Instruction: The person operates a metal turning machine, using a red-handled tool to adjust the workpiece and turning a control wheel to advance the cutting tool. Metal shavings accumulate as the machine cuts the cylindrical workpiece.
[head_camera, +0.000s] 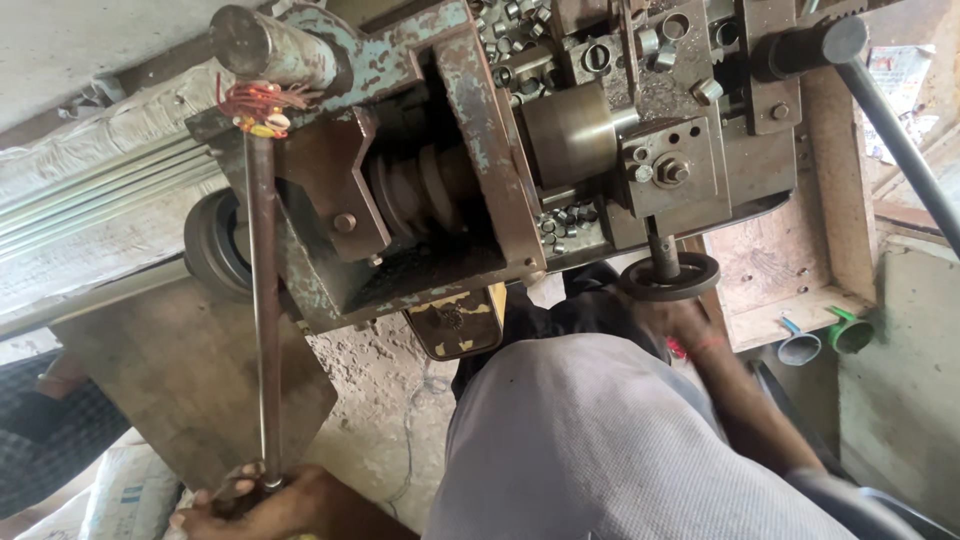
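An old blue-grey lathe-like machine (470, 150) with worn paint fills the top of the view. My left hand (262, 505) is at the bottom left, closed around the lower end of a long thin steel lever (264, 300) that runs up to the machine's left side. My right hand (682, 322) reaches past my grey shirt and grips the small black handwheel (670, 277) under the machine's tool block (668, 165). A brass-coloured chuck (568, 133) sits in the middle of the machine.
Several small metal rings lie on the machine top (520, 30) and under the chuck (565, 225). A long black lever (900, 140) crosses the upper right. A wooden shelf (790, 270), a green and a blue tube end (850, 335), a belt pulley (215, 245) and a white sack (130, 495) surround it.
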